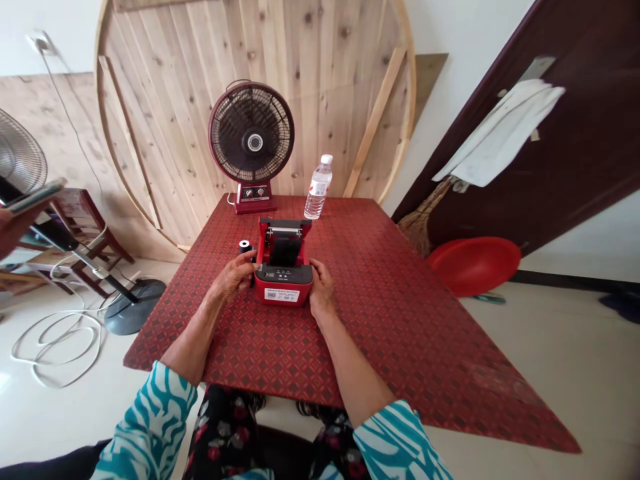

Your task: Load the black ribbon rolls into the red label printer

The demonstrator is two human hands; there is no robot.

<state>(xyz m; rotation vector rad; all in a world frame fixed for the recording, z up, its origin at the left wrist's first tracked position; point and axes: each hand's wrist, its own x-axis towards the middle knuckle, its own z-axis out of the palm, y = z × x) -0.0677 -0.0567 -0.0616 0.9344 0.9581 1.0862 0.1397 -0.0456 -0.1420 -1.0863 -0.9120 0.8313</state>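
On the patterned red table (400,320) stands a small red and black label printer (284,275) with its lid up, showing a black inner compartment. A white label with printed codes is stuck on its front. My left hand (235,275) grips the printer's left side, fingers closed at its front corner. Against the right side my right hand (321,287) is closed, thumb near the top edge. Just behind my left fingers is a small roll (245,246) with a white top and a dark side, partly hidden.
A dark red fan (253,133) and a water bottle (319,188) stand at the table's back. To the right are a red basin (475,265) and a broom (425,217). At left, a person's hand (7,230) holds a flat device near a standing fan (20,153); cable coils lie on the floor.
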